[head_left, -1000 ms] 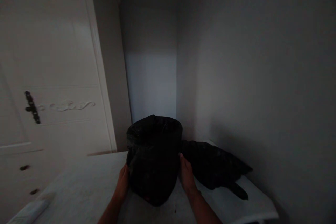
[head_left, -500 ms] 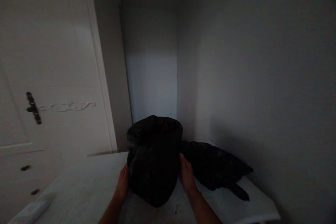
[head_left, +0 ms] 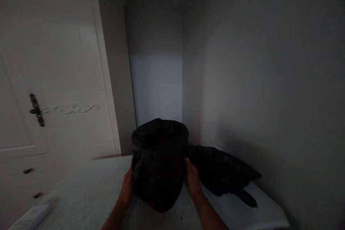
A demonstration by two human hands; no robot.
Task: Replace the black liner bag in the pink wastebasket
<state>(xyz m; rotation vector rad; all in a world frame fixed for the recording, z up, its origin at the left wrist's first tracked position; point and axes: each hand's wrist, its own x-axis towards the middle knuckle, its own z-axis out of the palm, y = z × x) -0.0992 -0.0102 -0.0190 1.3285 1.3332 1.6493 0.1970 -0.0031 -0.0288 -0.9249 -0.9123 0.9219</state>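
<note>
A bulky black bag [head_left: 159,169], wrinkled like plastic, stands upright on the pale tabletop [head_left: 91,187] with its wide mouth facing up. The dark hides whatever is inside, and whether it covers a bin I cannot tell. My left hand [head_left: 127,187] presses against its left side, fingers partly hidden behind it. On the opposite side, my right hand [head_left: 192,178] grips it in the same way, so the bag is held between both palms. Just beyond my right hand lies a limp black item [head_left: 221,170], with a strap-like end reaching toward the front.
To the left rises a white wardrobe [head_left: 67,61] with a dark handle [head_left: 37,110] and drawer knobs. A grey wall [head_left: 256,79] runs close along the right. A pale flat object [head_left: 33,217] rests at the table's near left corner. The light is dim.
The view has shifted very slightly. Both hands stay on the sides of the black bag, and it has hardly moved.
</note>
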